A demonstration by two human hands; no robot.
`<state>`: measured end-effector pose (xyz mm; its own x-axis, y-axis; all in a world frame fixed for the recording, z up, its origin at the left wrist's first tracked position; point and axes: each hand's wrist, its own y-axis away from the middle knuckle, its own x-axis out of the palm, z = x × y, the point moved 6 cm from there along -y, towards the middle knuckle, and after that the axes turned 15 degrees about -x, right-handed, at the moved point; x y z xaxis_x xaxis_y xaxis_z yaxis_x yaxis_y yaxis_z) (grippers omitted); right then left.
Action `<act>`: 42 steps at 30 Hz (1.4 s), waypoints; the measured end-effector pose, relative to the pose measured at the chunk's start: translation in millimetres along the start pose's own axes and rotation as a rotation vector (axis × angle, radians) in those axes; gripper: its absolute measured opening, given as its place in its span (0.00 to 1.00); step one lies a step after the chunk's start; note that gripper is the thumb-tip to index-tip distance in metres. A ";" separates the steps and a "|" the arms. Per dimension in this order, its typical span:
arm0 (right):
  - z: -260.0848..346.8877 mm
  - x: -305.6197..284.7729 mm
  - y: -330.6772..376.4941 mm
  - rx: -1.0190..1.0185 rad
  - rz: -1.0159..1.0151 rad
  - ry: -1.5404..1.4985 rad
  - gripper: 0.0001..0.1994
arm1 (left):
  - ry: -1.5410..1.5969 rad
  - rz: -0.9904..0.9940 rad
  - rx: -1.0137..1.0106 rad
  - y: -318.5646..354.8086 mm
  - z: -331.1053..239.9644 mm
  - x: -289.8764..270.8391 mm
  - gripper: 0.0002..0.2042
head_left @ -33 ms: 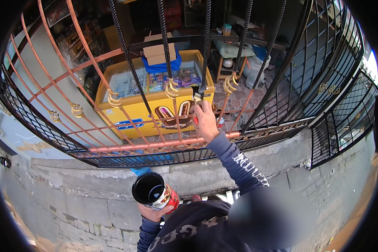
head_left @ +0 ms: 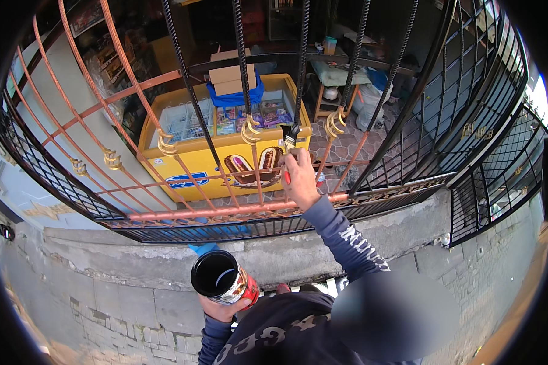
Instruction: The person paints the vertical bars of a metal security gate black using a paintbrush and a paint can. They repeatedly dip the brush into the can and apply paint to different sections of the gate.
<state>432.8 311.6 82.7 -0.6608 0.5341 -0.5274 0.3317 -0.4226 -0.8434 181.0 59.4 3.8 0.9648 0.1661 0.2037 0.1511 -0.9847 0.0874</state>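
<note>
- A metal grille [head_left: 237,208] spans the view, some bars black, others copper-red, with a thick copper-red rail along its lower part
- A concrete ledge [head_left: 396,228] runs along the foot of it
- Behind the bars stands a yellow chest freezer [head_left: 195,159], coloured packages and wire baskets visible inside
- A small cloth-covered table [head_left: 332,73] stands to the right of the freezer
- An open cardboard box [head_left: 228,79] sits on blue material [head_left: 225,100] over the freezer's top
- Low in front of the person, tilted, is a can [head_left: 240,287] with a red and white label and a dark inside
- The left hand [head_left: 224,309] is curled around the can's lower part, thumb against its side; some fingers are hidden
- The right hand [head_left: 300,179], raised to the grille, pinches a paintbrush with its fingers closed
- The paintbrush [head_left: 288,141] has a red handle and dark bristles, pointing up beside a black bar and seemingly touching it
- Gold ornaments [head_left: 249,129] decorate several bars
</note>
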 end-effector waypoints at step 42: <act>5.6 -33.7 -48.2 -0.569 0.574 0.317 0.10 | 0.209 0.020 -0.014 -10.2 -13.6 -5.4 0.46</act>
<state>435.3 310.0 141.7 -0.0971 0.5653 -0.8192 0.8987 -0.3039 -0.3162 171.2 69.3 15.1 0.9018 0.1553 0.4033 0.1278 -0.9873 0.0946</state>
